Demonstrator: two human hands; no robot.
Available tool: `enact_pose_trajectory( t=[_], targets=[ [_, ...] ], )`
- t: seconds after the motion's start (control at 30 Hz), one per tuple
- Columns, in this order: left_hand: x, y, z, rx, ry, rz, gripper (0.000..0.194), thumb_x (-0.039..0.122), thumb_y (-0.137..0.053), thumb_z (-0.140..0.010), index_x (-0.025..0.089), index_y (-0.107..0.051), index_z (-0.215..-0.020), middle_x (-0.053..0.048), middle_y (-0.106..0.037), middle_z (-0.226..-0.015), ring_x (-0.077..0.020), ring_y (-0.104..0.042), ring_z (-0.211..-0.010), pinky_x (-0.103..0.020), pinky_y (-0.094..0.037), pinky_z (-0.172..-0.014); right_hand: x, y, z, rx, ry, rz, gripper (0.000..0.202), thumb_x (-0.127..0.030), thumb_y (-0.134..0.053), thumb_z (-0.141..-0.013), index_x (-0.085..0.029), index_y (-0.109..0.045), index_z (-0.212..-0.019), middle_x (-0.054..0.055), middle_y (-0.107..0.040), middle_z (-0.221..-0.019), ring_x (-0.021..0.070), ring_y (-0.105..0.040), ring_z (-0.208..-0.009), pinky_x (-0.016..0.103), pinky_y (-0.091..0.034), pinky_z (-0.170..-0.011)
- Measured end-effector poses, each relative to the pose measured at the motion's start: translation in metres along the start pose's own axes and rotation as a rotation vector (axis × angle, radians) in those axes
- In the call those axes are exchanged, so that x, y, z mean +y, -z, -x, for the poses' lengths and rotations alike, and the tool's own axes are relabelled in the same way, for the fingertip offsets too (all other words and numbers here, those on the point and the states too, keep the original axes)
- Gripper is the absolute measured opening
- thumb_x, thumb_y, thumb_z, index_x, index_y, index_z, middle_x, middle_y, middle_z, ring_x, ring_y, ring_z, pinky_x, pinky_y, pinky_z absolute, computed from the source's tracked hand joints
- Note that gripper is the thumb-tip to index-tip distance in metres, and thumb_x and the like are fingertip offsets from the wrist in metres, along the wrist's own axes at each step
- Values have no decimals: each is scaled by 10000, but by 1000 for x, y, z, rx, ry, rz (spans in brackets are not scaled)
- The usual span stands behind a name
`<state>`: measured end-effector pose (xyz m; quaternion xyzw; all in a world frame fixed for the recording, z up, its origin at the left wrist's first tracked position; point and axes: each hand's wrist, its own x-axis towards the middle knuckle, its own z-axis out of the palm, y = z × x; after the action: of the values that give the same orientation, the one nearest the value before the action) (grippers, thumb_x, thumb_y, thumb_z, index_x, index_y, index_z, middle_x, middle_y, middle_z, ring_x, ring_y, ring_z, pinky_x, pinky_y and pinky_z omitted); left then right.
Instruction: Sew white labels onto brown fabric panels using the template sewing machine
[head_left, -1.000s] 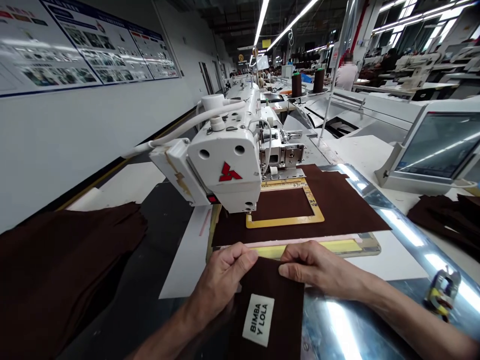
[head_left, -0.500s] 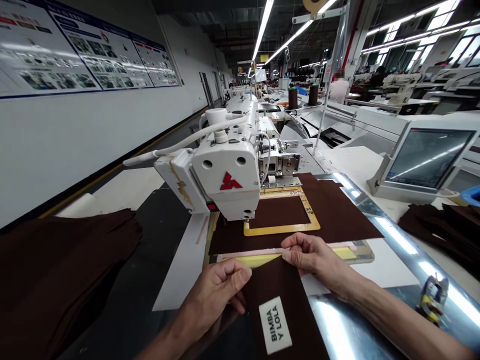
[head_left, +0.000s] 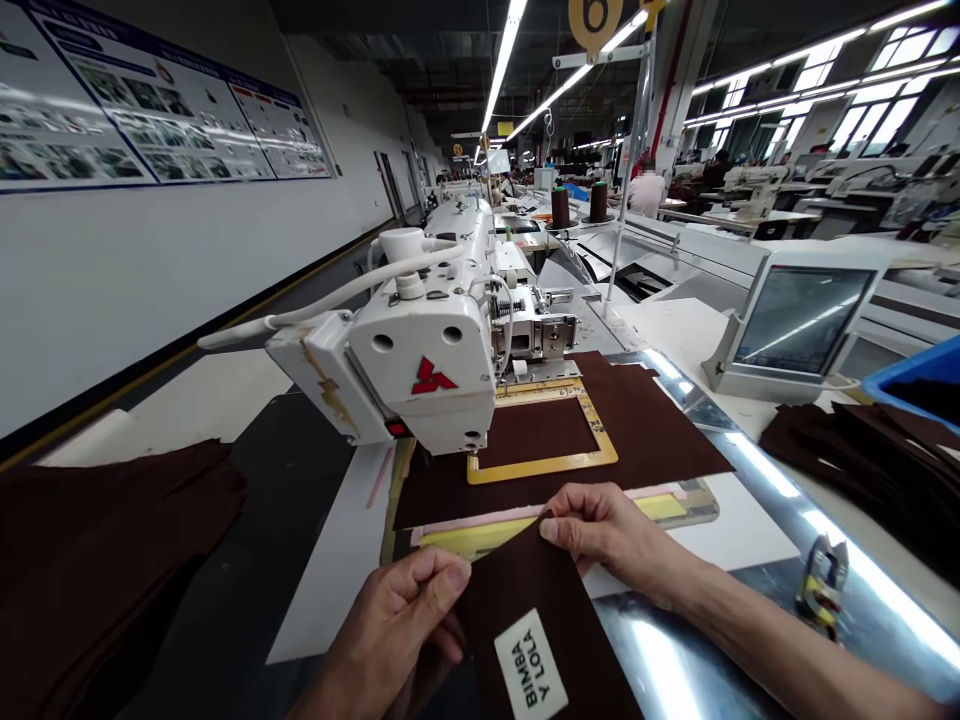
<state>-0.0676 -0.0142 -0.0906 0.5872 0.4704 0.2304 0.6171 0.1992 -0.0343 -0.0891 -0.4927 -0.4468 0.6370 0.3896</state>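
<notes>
Between both hands is a dark brown fabric piece (head_left: pixel 517 590) with a white label (head_left: pixel 531 664) reading BIMBA Y LOLA. My left hand (head_left: pixel 409 620) pinches its upper left corner, thumb on top. My right hand (head_left: pixel 604 535) pinches the upper right corner. The piece lies in front of the sewing machine (head_left: pixel 420 360), whose head stands over a larger brown fabric panel (head_left: pixel 660 440). On that panel rests a yellow rectangular frame (head_left: pixel 540 467). Below the panel's near edge, a template with yellow and pink strips (head_left: pixel 667 506) shows, partly covered by my hands.
Brown fabric is piled at the left (head_left: pixel 112 560), and another stack (head_left: pixel 862 480) lies at the right beside a blue bin (head_left: pixel 915 380). Thread snips (head_left: pixel 823 585) lie on the shiny metal table. A control screen (head_left: pixel 802 315) stands at the right.
The view has shifted to the right, so the machine and table sit further left. Both hands keep hold of the labelled fabric piece; its top edge now slants more.
</notes>
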Motion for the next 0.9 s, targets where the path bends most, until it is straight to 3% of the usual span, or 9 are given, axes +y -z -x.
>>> enact_pose_trajectory(
  t=[0.23,0.33,0.47,0.63,0.73,0.83,0.9],
  targets=[
    [-8,0,7,19,-16,-92,512,650,-594,-937,167,-650,-776,-17,-671,-600,-143,-652,-548,-199,-508,-556,-5,0,11,-4,249,312,389,-452,-600,-1010,-166,-583,-746,-40,-478,-676,98,-414,-633,235,-333,-577],
    [-13,0,7,-33,-4,-76,542,681,-574,-935,164,-628,-779,-33,-691,-589,-128,-622,-504,-185,-478,-511,-7,1,13,-37,236,197,429,-486,-583,-1019,-173,-532,-731,-50,-442,-660,91,-371,-611,238,-292,-559],
    [-13,1,4,-78,32,14,571,721,-587,-904,160,-608,-801,-47,-695,-559,-115,-593,-454,-170,-450,-467,-2,-3,12,-87,142,30,442,-570,-583,-1000,-156,-594,-845,-19,-529,-728,110,-456,-658,240,-343,-603],
    [-8,-4,-8,-66,70,54,653,812,-586,-824,163,-567,-751,-66,-674,-511,-113,-565,-387,-168,-403,-409,-3,-5,6,21,113,153,485,-630,-537,-991,-164,-552,-855,-23,-497,-726,112,-436,-652,236,-342,-585],
    [-2,-11,-28,-58,55,-14,647,800,-545,-830,163,-572,-718,-77,-693,-578,-135,-597,-409,-196,-429,-401,-29,10,-19,-30,109,502,476,-615,-373,-1043,-188,-506,-880,-28,-491,-732,117,-440,-638,233,-360,-557],
    [9,-15,-50,-20,27,-183,561,678,-469,-908,158,-607,-749,-81,-725,-702,-134,-588,-415,-218,-423,-386,-67,31,-66,-124,127,724,416,-553,-462,-1026,-183,-550,-859,-24,-538,-725,118,-463,-622,236,-388,-555],
    [16,-12,-59,22,4,-279,496,590,-457,-941,159,-635,-773,-48,-697,-674,-116,-535,-391,-219,-386,-388,-89,41,-102,-169,145,859,360,-456,-526,-1016,-174,-572,-796,-21,-556,-695,119,-478,-611,241,-395,-558]
  ],
)
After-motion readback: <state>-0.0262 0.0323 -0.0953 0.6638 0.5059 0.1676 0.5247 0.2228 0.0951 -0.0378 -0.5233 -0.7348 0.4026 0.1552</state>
